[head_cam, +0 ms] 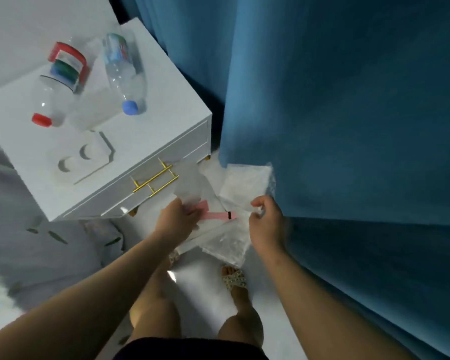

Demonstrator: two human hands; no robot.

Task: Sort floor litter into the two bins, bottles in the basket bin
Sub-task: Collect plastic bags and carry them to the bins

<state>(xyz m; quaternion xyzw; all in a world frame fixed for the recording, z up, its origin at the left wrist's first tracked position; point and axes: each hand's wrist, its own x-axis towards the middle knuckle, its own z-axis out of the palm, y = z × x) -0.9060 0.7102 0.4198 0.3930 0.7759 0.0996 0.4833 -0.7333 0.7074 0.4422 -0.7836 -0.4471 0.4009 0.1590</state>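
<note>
Left hand (176, 220) gripping pink-striped clear wrapper (190, 184), right hand (267, 222) pinching clear plastic bag (244, 185), red-capped bottle (59, 84), blue-capped bottle (124, 71) lying on far-left nightstand (146, 141), labels (68, 62) unreadable

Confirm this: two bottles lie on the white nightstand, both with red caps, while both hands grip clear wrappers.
Wrong on the caps: the head view shows one red-capped bottle and one blue-capped bottle. Both lie on the nightstand; left hand and right hand grip clear wrappers.
</note>
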